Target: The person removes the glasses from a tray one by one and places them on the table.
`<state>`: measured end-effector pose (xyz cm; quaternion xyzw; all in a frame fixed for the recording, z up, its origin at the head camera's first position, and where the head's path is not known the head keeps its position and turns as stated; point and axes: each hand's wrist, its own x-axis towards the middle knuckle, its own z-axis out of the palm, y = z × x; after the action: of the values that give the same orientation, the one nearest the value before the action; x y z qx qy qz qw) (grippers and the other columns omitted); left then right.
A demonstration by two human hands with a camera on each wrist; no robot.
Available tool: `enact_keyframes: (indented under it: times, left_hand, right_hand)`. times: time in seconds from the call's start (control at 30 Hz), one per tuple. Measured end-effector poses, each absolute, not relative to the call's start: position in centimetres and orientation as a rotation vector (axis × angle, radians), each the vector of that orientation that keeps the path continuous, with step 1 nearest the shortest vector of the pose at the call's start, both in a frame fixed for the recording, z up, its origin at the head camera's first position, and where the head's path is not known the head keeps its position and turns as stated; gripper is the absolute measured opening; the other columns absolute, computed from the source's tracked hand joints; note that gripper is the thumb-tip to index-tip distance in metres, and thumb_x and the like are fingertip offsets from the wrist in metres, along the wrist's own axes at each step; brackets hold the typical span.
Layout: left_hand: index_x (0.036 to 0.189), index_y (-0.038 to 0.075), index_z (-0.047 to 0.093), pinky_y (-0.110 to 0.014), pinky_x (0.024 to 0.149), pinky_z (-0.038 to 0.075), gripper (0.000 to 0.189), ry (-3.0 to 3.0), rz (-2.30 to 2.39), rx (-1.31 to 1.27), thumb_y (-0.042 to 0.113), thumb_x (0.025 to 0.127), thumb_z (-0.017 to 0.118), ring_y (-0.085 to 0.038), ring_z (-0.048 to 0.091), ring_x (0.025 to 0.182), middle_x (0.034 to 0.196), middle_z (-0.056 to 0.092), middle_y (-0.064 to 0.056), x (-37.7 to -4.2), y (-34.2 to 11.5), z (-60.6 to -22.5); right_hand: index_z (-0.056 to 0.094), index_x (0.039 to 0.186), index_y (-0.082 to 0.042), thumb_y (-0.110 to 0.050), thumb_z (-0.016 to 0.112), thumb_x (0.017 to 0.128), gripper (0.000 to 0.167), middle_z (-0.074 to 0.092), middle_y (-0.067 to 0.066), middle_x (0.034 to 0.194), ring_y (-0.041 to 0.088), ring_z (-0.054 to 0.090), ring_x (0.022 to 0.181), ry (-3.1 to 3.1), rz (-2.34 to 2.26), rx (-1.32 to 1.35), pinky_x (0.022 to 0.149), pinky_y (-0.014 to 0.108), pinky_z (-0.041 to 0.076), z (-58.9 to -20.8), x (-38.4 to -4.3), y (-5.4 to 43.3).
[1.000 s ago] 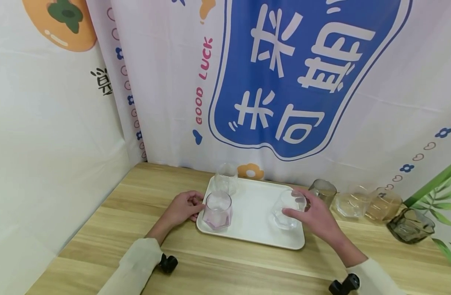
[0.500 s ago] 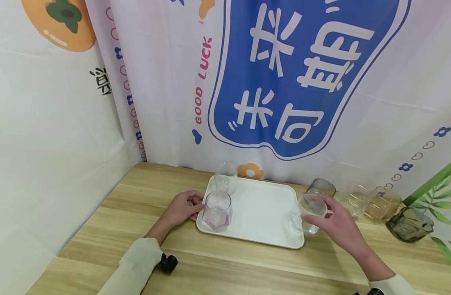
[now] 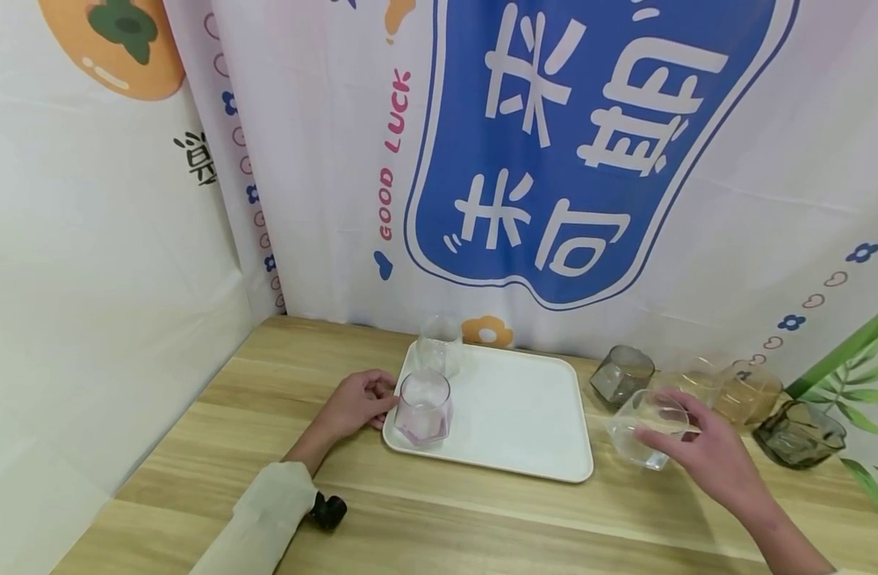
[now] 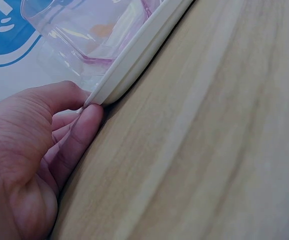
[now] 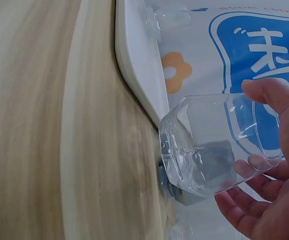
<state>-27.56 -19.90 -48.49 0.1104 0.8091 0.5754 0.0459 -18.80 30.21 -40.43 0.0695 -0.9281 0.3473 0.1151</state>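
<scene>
Just right of the white tray [image 3: 514, 415], my right hand [image 3: 712, 447] grips a clear glass [image 3: 643, 431] near its rim. In the right wrist view, thumb and fingers go round this glass [image 5: 204, 145], which has a faceted base and is tilted. My left hand [image 3: 356, 406] pinches the tray's left edge; the left wrist view has the thumb on top of the rim [image 4: 129, 60] and a finger under it. On the tray's left side stand a pink-tinted glass [image 3: 423, 409] and, behind it, another clear glass [image 3: 439, 347].
A grey glass [image 3: 622, 377] stands right of the tray by the back curtain. Amber glasses [image 3: 748, 395] and a dark faceted glass [image 3: 800, 435] follow farther right, beside a green leafy plant [image 3: 852, 383]. A white wall covering [image 3: 108, 319] bounds the left side.
My right hand has carried the clear glass rightward, from above the tray's right end to beyond its right edge. The left hand and the tray have stayed in place.
</scene>
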Motion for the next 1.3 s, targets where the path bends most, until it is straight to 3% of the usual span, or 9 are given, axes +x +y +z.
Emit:
enact_keyframes:
  times: [0.13, 0.2, 0.6, 0.8, 0.87, 1.0, 1.07, 1.2, 1.3]
  left_hand:
    - [0.118, -0.008, 0.064, -0.031, 0.055, 0.061, 0.027, 2.484, 1.754, 0.323, 0.002, 0.095, 0.073, -0.018, 0.065, 0.063, 0.086, 0.065, -0.012, -27.5, -19.9, -48.5]
    - [0.118, -0.008, 0.065, -0.031, 0.054, 0.061, 0.026, 2.492, 1.752, 0.316, 0.002, 0.095, 0.074, -0.018, 0.065, 0.063, 0.086, 0.065, -0.011, -27.5, -19.9, -48.5]
    - [0.118, -0.008, 0.064, -0.031, 0.055, 0.062, 0.027, 2.478, 1.753, 0.320, 0.002, 0.095, 0.073, -0.018, 0.065, 0.064, 0.086, 0.064, -0.012, -27.5, -19.9, -48.6]
    - [0.119, -0.008, 0.064, -0.031, 0.055, 0.062, 0.027, 2.480, 1.751, 0.323, 0.002, 0.096, 0.073, -0.018, 0.065, 0.064, 0.087, 0.065, -0.012, -27.5, -19.9, -48.5]
    - [0.119, -0.008, 0.064, -0.032, 0.055, 0.062, 0.027, 2.478, 1.753, 0.330, 0.002, 0.096, 0.072, -0.018, 0.065, 0.064, 0.087, 0.065, -0.012, -27.5, -19.9, -48.6]
    - [0.118, -0.008, 0.064, -0.032, 0.055, 0.062, 0.026, 2.481, 1.752, 0.330, 0.001, 0.095, 0.072, -0.018, 0.065, 0.064, 0.087, 0.064, -0.012, -27.5, -19.8, -48.5]
    - [0.118, -0.008, 0.064, -0.031, 0.055, 0.062, 0.026, 2.485, 1.749, 0.329, 0.001, 0.095, 0.072, -0.018, 0.065, 0.064, 0.087, 0.064, -0.011, -27.4, -19.8, -48.4]
    - [0.118, -0.009, 0.064, -0.032, 0.055, 0.062, 0.026, 2.484, 1.745, 0.335, 0.001, 0.095, 0.072, -0.018, 0.065, 0.064, 0.087, 0.064, -0.012, -27.4, -19.8, -48.3]
    - [0.119, -0.009, 0.064, -0.032, 0.055, 0.062, 0.027, 2.488, 1.743, 0.338, 0.001, 0.095, 0.072, -0.018, 0.065, 0.064, 0.087, 0.064, -0.012, -27.4, -19.8, -48.3]
  right_hand:
    - [0.059, 0.138, -0.005, -0.034, 0.085, 0.088, 0.063, 0.064, 0.022, 0.130, -0.003, 0.055, 0.107, -2.716, 0.996, 0.184, 0.076, 0.011, 0.051, -40.6, -18.0, 31.6]
    - [0.059, 0.138, -0.006, -0.035, 0.084, 0.089, 0.062, 0.064, 0.021, 0.132, -0.009, 0.051, 0.106, -2.721, 0.983, 0.171, 0.076, 0.010, 0.050, -40.6, -17.8, 32.3]
    - [0.050, 0.147, -0.003, -0.040, 0.079, 0.093, 0.072, 0.056, 0.029, 0.139, -0.016, 0.044, 0.100, -2.810, 0.948, 0.032, 0.071, 0.009, 0.048, -41.3, -17.3, 36.4]
    - [0.054, 0.146, -0.006, -0.045, 0.079, 0.091, 0.072, 0.056, 0.029, 0.139, -0.018, 0.041, 0.096, -2.809, 0.881, -0.021, 0.067, 0.013, 0.048, -41.6, -17.5, 37.6]
    - [0.056, 0.144, -0.005, -0.044, 0.080, 0.091, 0.070, 0.058, 0.031, 0.136, -0.010, 0.049, 0.098, -2.798, 0.860, -0.027, 0.065, 0.015, 0.047, -41.7, -17.5, 37.9]
    - [0.054, 0.143, -0.001, -0.045, 0.079, 0.091, 0.072, 0.060, 0.035, 0.130, 0.026, 0.064, 0.101, -2.807, 0.810, -0.059, 0.068, 0.031, 0.049, -41.8, -17.7, 38.8]
    - [0.052, 0.144, 0.001, -0.046, 0.078, 0.092, 0.075, 0.058, 0.037, 0.129, 0.046, 0.061, 0.101, -2.821, 0.787, -0.090, 0.069, 0.043, 0.048, -41.8, -17.8, 39.2]
    - [0.047, 0.146, 0.006, -0.049, 0.075, 0.093, 0.082, 0.052, 0.040, 0.135, 0.054, 0.054, 0.108, -2.841, 0.773, -0.152, 0.075, 0.061, 0.047, -41.7, -18.0, 39.9]
    - [0.046, 0.145, 0.008, -0.050, 0.074, 0.094, 0.083, 0.051, 0.038, 0.137, 0.054, 0.053, 0.108, -2.842, 0.757, -0.163, 0.075, 0.060, 0.045, -41.7, -18.1, 40.4]
